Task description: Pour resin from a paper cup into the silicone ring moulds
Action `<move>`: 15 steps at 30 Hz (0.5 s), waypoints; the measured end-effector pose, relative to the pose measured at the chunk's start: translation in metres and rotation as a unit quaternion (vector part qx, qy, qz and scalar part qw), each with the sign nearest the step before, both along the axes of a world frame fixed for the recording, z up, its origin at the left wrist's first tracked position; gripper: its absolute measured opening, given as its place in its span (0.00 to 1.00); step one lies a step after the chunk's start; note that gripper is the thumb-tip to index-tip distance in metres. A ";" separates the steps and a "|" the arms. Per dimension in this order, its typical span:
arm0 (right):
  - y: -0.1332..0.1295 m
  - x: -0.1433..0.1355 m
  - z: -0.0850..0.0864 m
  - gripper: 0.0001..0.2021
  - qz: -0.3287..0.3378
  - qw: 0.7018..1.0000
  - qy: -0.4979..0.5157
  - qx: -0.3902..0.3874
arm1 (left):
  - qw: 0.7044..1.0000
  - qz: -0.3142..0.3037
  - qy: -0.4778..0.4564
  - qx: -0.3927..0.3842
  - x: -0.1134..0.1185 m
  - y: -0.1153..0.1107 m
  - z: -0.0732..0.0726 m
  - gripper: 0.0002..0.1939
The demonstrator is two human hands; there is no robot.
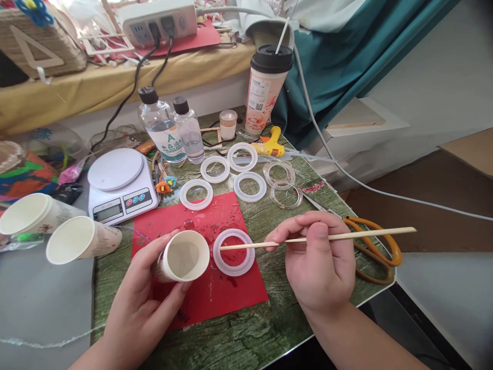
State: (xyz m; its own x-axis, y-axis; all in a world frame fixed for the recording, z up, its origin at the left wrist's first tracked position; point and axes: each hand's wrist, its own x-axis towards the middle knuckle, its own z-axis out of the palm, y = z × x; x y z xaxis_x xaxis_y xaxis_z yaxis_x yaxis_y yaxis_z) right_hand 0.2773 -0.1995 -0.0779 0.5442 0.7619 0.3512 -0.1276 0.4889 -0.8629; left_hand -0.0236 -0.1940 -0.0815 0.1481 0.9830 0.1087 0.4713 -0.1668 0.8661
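Left hand: one, bare, wrist at lower left, thumb on the near side and fingers on the far side, curved into a C-shaped grip. Right hand: one, bare, fingers curled, thumb upraised against them; forearm bare, slanting in from lower right.

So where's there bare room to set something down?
On the green wood-patterned table, between the red rectangular sheet and the front edge; also on the flat grey surface between the white paper cups at left and the shiny thin strand. Toward the back it's crowded: translucent white rings, clear plastic bottles, white kitchen scale.
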 end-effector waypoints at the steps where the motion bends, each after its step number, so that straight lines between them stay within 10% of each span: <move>1: 0.000 0.000 0.000 0.08 -0.006 1.000 0.004 0.001 | 1.000 -0.004 0.006 0.004 0.000 0.000 0.000 0.35; 15: -0.001 0.001 -0.001 0.08 -0.009 0.998 -0.063 -0.009 | 0.994 -0.043 0.063 0.078 0.002 -0.001 0.000 0.31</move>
State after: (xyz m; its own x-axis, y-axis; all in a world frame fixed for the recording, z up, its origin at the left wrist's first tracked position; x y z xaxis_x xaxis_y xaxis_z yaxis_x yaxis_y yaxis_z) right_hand 0.2778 -0.2009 -0.0790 0.5099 0.7590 0.4047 -0.0085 0.4749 -0.8800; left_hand -0.0217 -0.1955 -0.0814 0.2528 0.9388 0.2340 0.5530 -0.3387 0.7612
